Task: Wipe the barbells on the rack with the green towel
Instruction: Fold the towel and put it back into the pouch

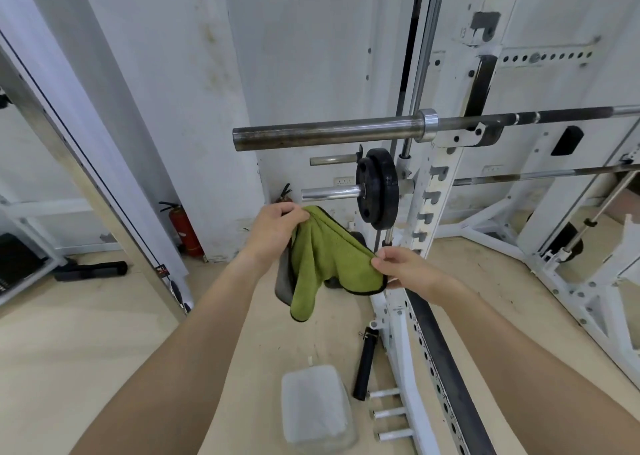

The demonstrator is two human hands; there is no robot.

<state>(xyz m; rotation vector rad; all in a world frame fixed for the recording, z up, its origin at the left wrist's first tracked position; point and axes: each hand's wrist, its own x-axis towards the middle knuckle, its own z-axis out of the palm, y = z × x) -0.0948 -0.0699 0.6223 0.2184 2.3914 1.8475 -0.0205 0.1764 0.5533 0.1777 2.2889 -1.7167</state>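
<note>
You hold the green microfibre towel with dark edging [325, 260] between both hands, below the near end of the long grey steel barbell [325, 137] resting on the white steel rack [438, 184]. Your left hand [277, 224] bunches its top corner; your right hand [403, 267] pinches the right edge. The cloth looks light, limp and grippy, so I'd fold it into a pad and wrap it around the stiff, heavy bar's sleeve.
</note>
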